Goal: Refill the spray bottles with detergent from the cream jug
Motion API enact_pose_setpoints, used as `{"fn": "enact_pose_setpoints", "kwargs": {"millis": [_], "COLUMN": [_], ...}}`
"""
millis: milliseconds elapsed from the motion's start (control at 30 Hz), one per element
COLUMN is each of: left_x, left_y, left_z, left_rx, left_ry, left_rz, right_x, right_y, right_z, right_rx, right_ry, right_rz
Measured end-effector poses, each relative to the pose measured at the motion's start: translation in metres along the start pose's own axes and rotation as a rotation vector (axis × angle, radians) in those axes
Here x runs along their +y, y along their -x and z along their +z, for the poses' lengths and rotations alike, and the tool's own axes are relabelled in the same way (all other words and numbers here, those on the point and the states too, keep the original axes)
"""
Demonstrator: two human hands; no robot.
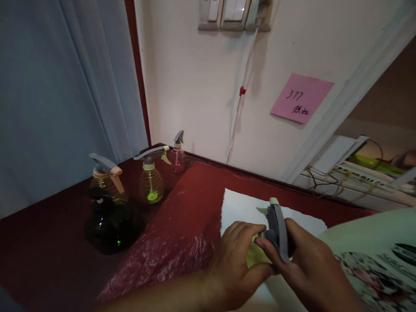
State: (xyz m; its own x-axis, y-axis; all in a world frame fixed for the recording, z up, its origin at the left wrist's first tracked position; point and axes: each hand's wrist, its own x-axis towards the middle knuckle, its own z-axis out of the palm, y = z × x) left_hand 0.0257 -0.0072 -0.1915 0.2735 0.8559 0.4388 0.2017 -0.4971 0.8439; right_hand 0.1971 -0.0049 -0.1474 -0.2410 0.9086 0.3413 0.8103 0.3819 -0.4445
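Observation:
At the lower right, a spray bottle with a clear yellowish body is between both hands over a white paper sheet. My left hand is wrapped round the body, which it largely hides. Fingers of my right hand close on the grey spray head, with its pale nozzle pointing up and away. Whether the head is fully seated on the neck cannot be made out.
To the left stand an orange-topped spray bottle, a yellow ribbed one, a small pink one and a dark green one. Crumpled plastic covers part of the red table. A floral pale-green item is at right.

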Motion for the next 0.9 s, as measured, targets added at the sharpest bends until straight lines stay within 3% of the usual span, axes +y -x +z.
{"fn": "enact_pose_setpoints", "kwargs": {"millis": [133,233,400,467,567,667,800,900], "left_x": [-0.003,-0.004,-0.004,-0.003,-0.002,-0.001,-0.001,-0.002], "left_y": [-0.003,-0.005,-0.006,-0.006,-0.007,-0.007,-0.007,-0.006], "left_z": [0.005,0.005,0.002,0.001,0.001,0.001,0.0,0.0], "left_rx": [0.107,0.115,0.109,0.116,0.107,0.095,0.078,0.062], "left_ry": [-0.017,-0.038,-0.011,-0.007,0.001,0.024,0.036,0.036], "left_rz": [0.053,0.065,0.038,0.015,0.002,-0.005,-0.03,-0.05], "right_x": [-0.009,-0.007,0.016,0.021,0.01,-0.011,-0.027,-0.03], "right_y": [0.002,0.001,0.004,0.005,-0.001,-0.018,-0.039,-0.046], "right_z": [0.006,0.006,-0.027,-0.048,-0.067,-0.066,-0.055,-0.053], "right_rx": [0.017,0.002,-0.151,-0.046,0.142,0.04,-0.191,-0.245], "right_ry": [-0.108,-0.175,-0.04,0.07,0.235,0.287,0.288,0.296], "right_rz": [0.032,0.048,-0.006,-0.101,-0.404,-0.588,-0.533,-0.5]}}
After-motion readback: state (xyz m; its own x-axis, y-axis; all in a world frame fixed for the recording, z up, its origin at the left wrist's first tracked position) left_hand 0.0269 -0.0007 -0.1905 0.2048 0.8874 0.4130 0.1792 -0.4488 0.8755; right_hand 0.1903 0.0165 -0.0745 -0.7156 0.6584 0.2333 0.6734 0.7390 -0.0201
